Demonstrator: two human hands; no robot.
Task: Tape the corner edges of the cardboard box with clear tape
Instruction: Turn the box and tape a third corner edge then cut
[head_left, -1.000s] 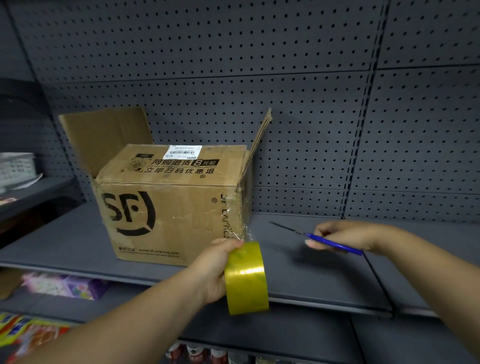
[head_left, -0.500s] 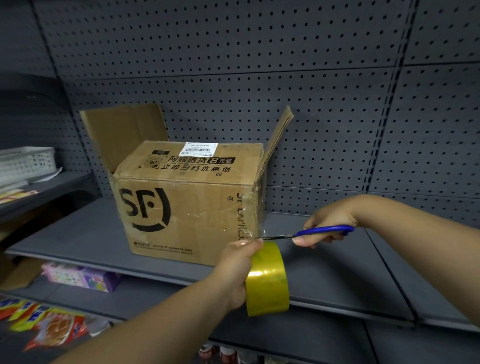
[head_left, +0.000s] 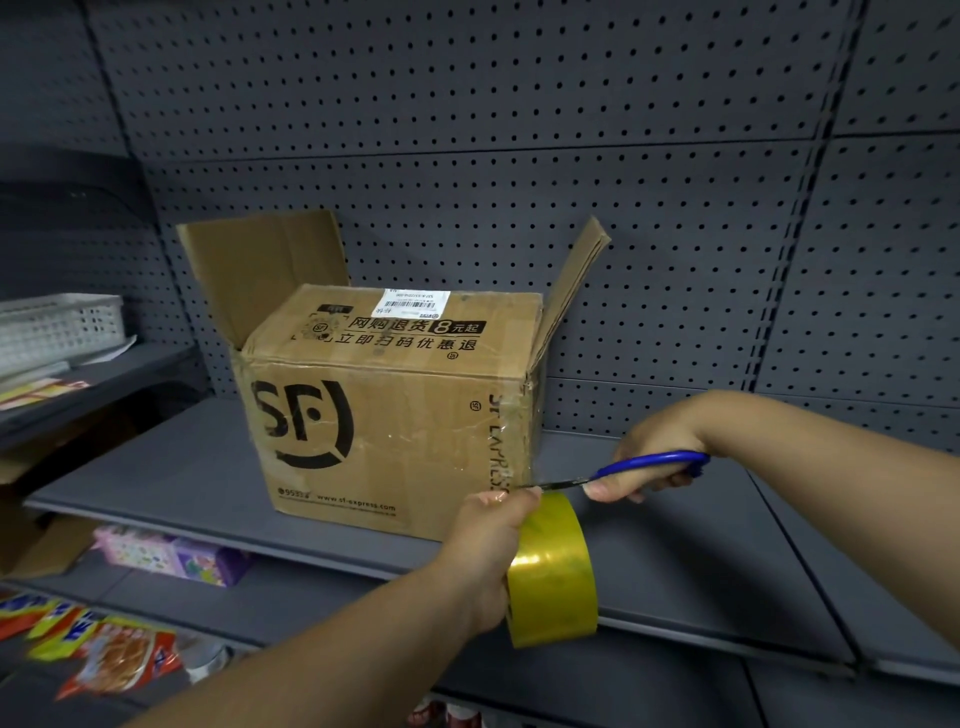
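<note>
The cardboard box (head_left: 384, 415) sits on the shelf (head_left: 156, 483), and at its front right corner the left grip (head_left: 488, 540) curls round the tape roll (head_left: 553, 571) while the right grip (head_left: 660, 436) holds blue scissors (head_left: 649, 460) just above it.

Two bare hands, the left hand (head_left: 483, 551) and the right hand (head_left: 654, 436), each on a bare forearm. Left forearm (head_left: 322, 665) long and smooth, uncovered from wrist to the picture's lower edge, blurred toward the elbow. Right forearm (head_left: 831, 467) likewise uncovered from wrist to the picture's right edge, broadening toward the elbow. Short, rounded nails on the fingers (head_left: 605, 487) of the right hand, trimmed close, faintly glossy; a similar nail on the left thumb (head_left: 494, 497). Knuckles and wrist bones only softly marked.
</note>
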